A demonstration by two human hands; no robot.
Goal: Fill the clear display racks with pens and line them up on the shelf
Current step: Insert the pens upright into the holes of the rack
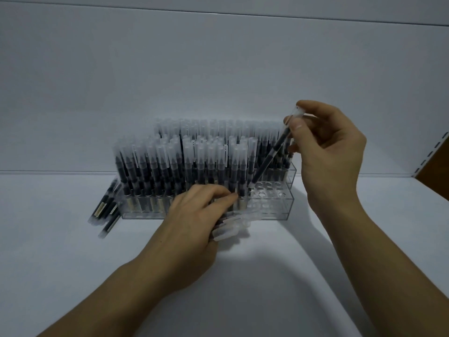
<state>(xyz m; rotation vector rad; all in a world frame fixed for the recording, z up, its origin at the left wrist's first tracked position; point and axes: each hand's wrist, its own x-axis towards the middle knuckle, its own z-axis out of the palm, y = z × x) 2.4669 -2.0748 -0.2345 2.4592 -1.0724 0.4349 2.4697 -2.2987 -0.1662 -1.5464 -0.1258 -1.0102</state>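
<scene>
A clear tiered display rack [272, 205] stands on the white shelf [267, 276], packed with upright black pens with frosted caps [170, 161]. Several holes at its front right end [269, 190] are empty. My right hand [325, 152] pinches one pen [272, 156] by its cap end, tilted, its lower tip at a hole next to the filled rows. My left hand [194, 220] grips a bundle of pens [230, 227] in front of the rack, caps pointing right. A second filled rack [289, 170] stands behind the first.
A few loose pens [107, 210] lie on the shelf at the rack's left end. The shelf's white back wall [218, 81] rises behind the racks. A perforated shelf upright and a brown panel [435, 156] stand at the far right.
</scene>
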